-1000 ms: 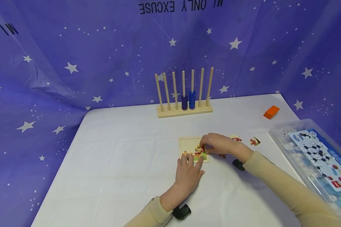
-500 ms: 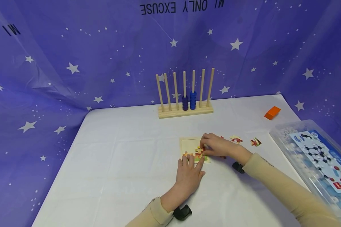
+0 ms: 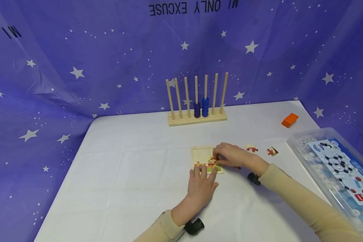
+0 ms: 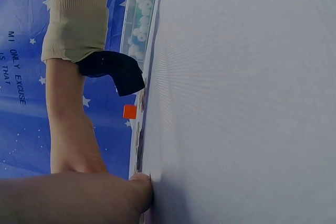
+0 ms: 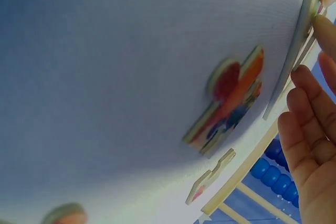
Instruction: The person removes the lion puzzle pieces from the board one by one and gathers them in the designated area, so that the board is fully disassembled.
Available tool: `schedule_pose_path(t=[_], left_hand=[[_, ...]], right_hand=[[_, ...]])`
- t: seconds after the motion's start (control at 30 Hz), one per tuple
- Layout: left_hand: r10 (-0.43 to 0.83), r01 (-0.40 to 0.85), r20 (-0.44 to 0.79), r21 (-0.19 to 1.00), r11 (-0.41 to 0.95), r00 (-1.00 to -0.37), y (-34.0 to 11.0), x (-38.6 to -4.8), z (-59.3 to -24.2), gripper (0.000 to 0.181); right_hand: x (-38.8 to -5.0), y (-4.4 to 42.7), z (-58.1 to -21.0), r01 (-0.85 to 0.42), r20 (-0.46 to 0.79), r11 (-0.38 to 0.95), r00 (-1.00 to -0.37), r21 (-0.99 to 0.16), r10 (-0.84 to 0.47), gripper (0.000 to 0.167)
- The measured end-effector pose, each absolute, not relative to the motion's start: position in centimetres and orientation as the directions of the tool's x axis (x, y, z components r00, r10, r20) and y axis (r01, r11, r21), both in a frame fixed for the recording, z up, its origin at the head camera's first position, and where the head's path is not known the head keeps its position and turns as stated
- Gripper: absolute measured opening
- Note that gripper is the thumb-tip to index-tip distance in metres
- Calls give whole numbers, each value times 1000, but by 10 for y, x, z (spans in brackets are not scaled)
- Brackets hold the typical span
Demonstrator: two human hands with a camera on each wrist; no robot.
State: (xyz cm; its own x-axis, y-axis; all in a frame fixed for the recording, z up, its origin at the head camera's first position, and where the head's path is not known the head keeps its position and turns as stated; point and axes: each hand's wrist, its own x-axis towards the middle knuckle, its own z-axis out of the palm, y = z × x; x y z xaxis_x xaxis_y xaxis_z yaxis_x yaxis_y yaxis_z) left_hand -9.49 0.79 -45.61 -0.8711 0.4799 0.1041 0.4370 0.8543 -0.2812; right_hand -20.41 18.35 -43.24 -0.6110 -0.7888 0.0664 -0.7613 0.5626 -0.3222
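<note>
R hand [image 3: 234, 155] closed on puzzle pc [image 3: 212, 160] at R side of puzzle board [image 3: 200, 154]

R grip pinched the pc, fingers curled down, thumb nearer the body; exact contact mostly hidden. Pc was over the board, just beyond the near row [image 3: 210, 167]. Fingertip hold prob. chosen for fine control in a tight spot.

L hand [image 3: 201, 188] was open: fingers spread, tips on the near row & board edge, prob. to stop both sliding while R worked. Its palm was off the board, so most of the far L area stayed bare & visible.

Loose pcs [image 3: 251, 148] lay on the worktop [image 3: 133, 181] R of the board, at least one partly hidden by R hand; prob. put there for quick R-hand reach.

Further out: peg stand [image 3: 181, 122] upright behind the board, blue beads [image 3: 205, 107] on two mid pegs; orange block [image 3: 289, 120] far R; clear box [image 3: 304, 143] w/ printed label [image 3: 340, 164] along the R edge, apparently parked out of the way. Starry backdrop [image 3: 109, 60] hung behind.
</note>
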Motion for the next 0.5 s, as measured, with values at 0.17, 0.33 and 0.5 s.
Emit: schedule_pose_path(t=[0.17,0.33,0.5], left_hand=[[481,435,103,-295,851,-871,8,-95,-457,51],[481,433,113,-296,852,-869,8,-95,-458,52],[483,436,118,-287,853,-868,7,-95,-459,52]], right_hand=[[-200,195,-430,-681,69,593,-680,-431,-730,18],[-189,228,-430,-532,69,639,-796,-556,-602,27],[-173,274,-431,-381,65,674,-894,-633,-444,35]])
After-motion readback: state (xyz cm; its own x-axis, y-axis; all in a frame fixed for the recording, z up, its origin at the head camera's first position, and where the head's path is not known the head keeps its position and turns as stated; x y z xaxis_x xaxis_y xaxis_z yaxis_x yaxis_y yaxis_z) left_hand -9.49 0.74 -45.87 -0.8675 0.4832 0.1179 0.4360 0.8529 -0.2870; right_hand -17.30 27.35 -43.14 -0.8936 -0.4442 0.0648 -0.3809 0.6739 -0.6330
